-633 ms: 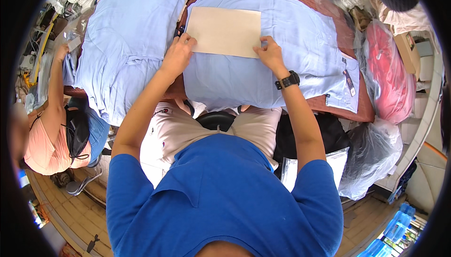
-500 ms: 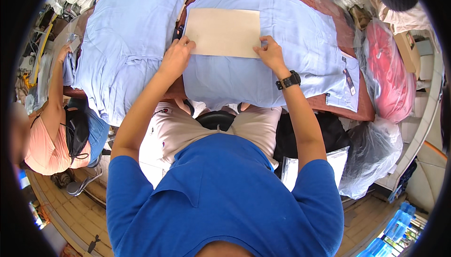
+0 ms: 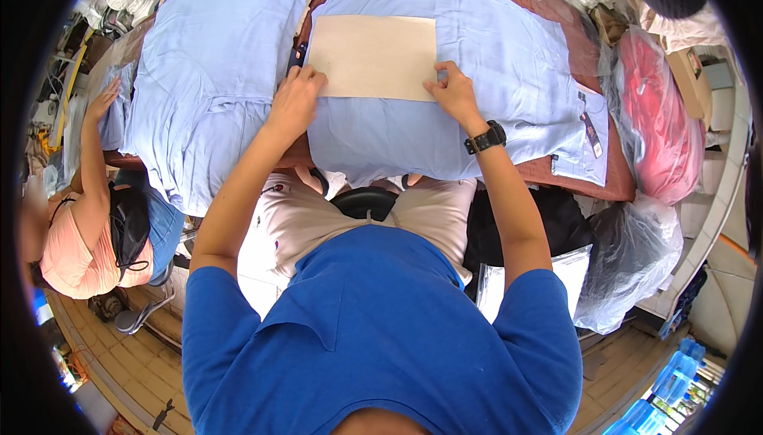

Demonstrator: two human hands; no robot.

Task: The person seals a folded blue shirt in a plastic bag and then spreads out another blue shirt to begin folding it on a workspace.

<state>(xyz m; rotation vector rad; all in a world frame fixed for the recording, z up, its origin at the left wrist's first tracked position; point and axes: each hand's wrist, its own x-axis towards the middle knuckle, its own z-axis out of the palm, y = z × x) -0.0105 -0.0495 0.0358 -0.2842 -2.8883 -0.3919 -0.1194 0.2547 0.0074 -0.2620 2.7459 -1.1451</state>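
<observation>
A beige cardboard sheet (image 3: 372,55) lies flat on a light blue shirt (image 3: 469,93) spread over the brown table (image 3: 568,173). My left hand (image 3: 294,101) rests on the sheet's near left corner, fingers curled on its edge. My right hand (image 3: 451,89) pinches the near right corner; a black watch is on that wrist. A hang tag (image 3: 590,129) shows on the shirt's right part.
A pile of light blue shirts (image 3: 203,77) covers the table's left half. Another person in a pink top (image 3: 75,244) sits at the left, one hand on the fabric. Clear bags of red and pink garments (image 3: 656,117) stand at the right, another plastic bag (image 3: 628,264) below.
</observation>
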